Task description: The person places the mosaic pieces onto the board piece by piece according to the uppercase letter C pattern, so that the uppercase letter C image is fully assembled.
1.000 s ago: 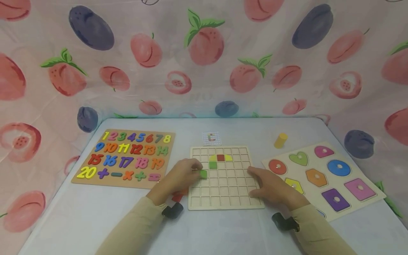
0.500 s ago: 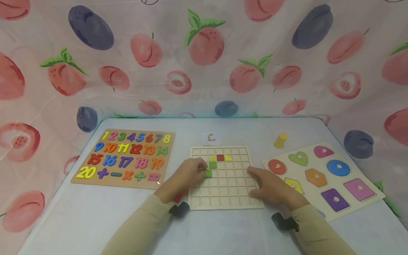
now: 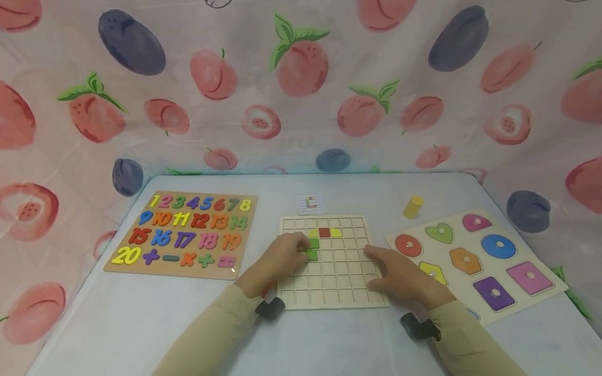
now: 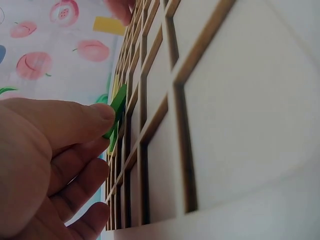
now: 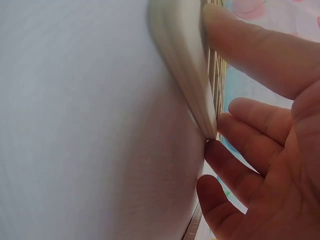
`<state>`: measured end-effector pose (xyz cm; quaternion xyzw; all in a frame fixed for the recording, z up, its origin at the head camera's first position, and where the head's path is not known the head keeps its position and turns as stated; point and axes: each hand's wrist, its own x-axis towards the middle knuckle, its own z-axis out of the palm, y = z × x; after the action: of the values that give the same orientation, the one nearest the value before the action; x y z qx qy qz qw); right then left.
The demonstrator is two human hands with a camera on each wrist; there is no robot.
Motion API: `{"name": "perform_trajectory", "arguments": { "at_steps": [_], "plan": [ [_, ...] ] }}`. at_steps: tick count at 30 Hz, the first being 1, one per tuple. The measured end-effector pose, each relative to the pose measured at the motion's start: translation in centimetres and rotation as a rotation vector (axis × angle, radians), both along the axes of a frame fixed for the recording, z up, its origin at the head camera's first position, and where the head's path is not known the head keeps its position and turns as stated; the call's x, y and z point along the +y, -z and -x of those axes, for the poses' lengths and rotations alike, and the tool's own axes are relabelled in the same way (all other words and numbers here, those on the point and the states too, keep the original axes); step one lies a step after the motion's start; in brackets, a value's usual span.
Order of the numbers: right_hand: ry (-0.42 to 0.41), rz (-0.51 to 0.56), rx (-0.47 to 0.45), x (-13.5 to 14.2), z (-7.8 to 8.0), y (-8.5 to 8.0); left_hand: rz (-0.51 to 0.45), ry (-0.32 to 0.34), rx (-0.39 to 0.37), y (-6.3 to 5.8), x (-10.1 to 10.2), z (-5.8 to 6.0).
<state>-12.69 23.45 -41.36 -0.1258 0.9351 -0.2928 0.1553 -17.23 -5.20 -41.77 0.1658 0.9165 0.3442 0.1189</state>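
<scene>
A pale wooden grid board (image 3: 336,287) lies on the table before me. My left hand (image 3: 282,257) pinches a green square tile (image 3: 312,255) between thumb and fingers, over a cell just below another green tile (image 3: 314,243). In the left wrist view the pinched tile stands tilted against the grid's raised lines, its lower part hidden by the thumb. A dark red square (image 3: 324,233) sits in the upper row, flanked by yellow curved pieces (image 3: 336,233). My right hand (image 3: 400,271) touches the board's right edge, thumb and fingers spread.
A small pattern card (image 3: 311,204) lies behind the board. To the left is a number puzzle (image 3: 185,235), to the right a shape puzzle (image 3: 465,261) with a yellow cylinder (image 3: 413,207) behind it. Red pieces (image 3: 269,288) show partly behind my left wrist.
My left hand has carried the green tile rightward over the board, to below the other green tile. My right hand has stayed at the board's edge.
</scene>
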Motion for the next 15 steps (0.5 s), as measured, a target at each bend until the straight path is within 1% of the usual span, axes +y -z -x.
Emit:
{"name": "perform_trajectory", "arguments": {
  "at_steps": [8,15],
  "plan": [
    [0.001,-0.006,-0.004,0.02,0.0,0.1,0.003,0.013,0.025,0.17,0.25,0.14],
    [-0.005,-0.002,0.007,0.14,0.1,0.26,0.017,0.012,0.022,0.02,0.56,0.0]
  ]
}}
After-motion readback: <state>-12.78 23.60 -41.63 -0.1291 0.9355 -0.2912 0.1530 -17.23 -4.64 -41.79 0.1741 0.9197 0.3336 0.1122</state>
